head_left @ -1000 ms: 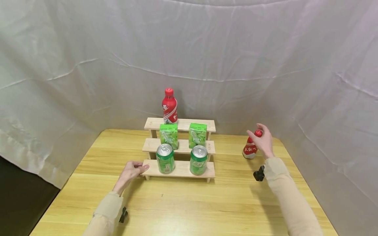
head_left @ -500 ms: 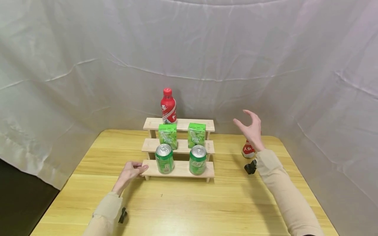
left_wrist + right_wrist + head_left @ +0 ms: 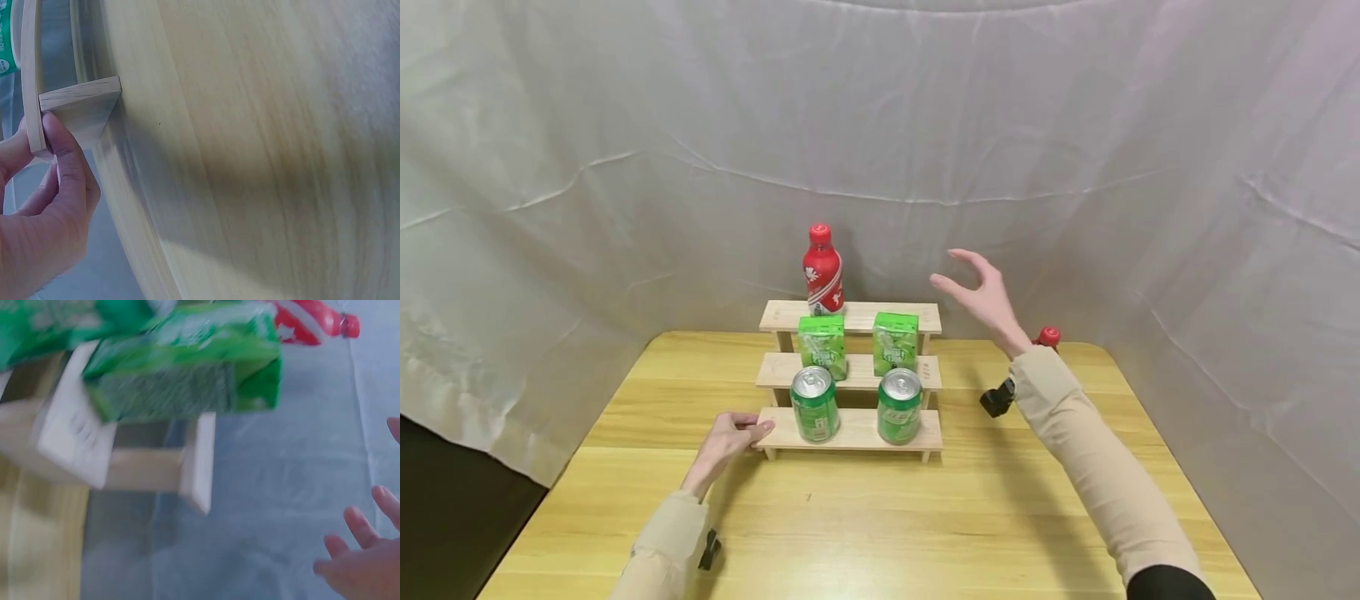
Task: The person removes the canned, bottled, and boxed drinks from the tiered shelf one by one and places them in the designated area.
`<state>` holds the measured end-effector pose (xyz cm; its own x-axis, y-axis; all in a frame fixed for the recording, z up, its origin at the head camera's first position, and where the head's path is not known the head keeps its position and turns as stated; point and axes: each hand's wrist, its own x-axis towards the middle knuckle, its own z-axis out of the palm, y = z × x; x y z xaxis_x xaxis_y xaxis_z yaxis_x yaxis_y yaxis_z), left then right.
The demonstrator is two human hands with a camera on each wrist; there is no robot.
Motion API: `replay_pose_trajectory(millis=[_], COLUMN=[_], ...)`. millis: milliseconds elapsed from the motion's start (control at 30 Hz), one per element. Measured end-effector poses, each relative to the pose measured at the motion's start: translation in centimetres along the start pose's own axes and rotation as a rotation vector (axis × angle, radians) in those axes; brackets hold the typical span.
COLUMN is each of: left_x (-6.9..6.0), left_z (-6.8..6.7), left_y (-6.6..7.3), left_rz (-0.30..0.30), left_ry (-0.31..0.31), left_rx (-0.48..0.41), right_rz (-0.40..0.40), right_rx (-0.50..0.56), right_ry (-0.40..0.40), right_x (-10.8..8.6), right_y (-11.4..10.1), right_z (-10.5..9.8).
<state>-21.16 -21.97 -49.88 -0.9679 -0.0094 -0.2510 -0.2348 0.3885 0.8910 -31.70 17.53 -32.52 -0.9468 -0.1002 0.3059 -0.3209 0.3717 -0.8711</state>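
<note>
Here's the left hand (image 3: 726, 440), fingers pinching the left end of the bottom step of the wooden stand (image 3: 859, 427) on the counter (image 3: 880, 517)! And the right hand (image 3: 988, 300), fingers parted and released, hangs in the air beside the top step, where one red bottle (image 3: 824, 275) stands upright; a second red bottle (image 3: 1049, 337) peeks out behind the right sleeve (image 3: 1097, 458).

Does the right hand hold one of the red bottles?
No, the head view shows the right hand in the air, its thumb and fingers apart with nothing between them.
</note>
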Motion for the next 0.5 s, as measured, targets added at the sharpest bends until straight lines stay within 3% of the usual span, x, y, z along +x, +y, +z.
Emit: replay_pose_trajectory(millis=[267, 500], left_x=[-0.1, -0.3], left_z=[-0.1, 0.0], left_y=[0.1, 0.2], left_rz=[-0.003, -0.003], left_ry=[0.014, 0.012], left_rx=[0.015, 0.014], right_rz=[-0.023, -0.011], right_rx=[0.051, 0.094], right_ry=[-0.175, -0.231], right_x=[1.4, 2.5], right_y=[-3.2, -4.9], right_z=[3.1, 5.7])
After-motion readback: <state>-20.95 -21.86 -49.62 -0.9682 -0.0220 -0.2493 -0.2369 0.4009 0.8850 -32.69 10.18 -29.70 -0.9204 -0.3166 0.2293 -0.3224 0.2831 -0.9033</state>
